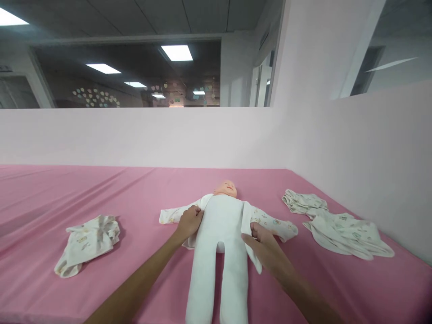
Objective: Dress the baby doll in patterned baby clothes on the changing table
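A baby doll (221, 234) with a white cloth body lies on its back on the pink surface (141, 193), head toward the wall. Under it is an opened white printed baby top (273, 223), its sleeves spread to both sides. My left hand (189, 221) grips the top's left front panel at the doll's side. My right hand (261, 245) holds the right front panel beside the doll's waist.
A crumpled printed garment (88, 243) lies on the left of the pink surface. Two more printed garments (337, 222) lie at the right, near the pale pink wall (364, 153). A window opening above the back wall shows another room.
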Motion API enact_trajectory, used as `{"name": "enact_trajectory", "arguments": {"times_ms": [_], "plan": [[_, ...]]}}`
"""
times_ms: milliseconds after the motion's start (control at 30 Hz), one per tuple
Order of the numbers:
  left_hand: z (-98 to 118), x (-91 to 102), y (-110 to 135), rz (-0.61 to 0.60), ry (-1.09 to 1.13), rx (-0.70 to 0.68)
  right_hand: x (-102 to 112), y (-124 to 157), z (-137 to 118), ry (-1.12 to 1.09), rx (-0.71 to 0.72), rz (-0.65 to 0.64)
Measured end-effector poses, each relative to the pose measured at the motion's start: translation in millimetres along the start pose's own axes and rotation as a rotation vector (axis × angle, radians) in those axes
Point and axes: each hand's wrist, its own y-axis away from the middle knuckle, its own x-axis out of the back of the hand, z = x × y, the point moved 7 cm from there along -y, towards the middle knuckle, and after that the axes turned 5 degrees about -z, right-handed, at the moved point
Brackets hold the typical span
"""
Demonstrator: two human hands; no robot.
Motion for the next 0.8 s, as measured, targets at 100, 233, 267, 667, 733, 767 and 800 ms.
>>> {"name": "enact_trajectory", "arguments": {"times_ms": [100,233,267,667,733,767,800], "plan": [[8,3.3,-6,-0.001,0.129,0.015,3,0,-21,0.018,0.032,0.036],[38,15.5,-6,-0.03,0.337,-0.009,0,0,-37,-0.049,0.045,0.028],[48,16.5,-5,-0.065,0.409,-0.017,-5,0,-39,-0.078,0.041,-0.009],[55,18.6,53,-0.102,-0.188,-0.119,-6,0,-16,0.098,0.041,-0.023],[39,14.3,65,-0.101,-0.377,-0.12,-2,-2,-11,0.104,0.039,-0.006],[30,12.2,70,-0.108,-0.45,-0.105,0,-3,-9,0.105,0.033,0.004],[22,10.9,74,-0.114,-0.521,-0.084,3,-6,-9,0.106,0.024,0.023]]}}
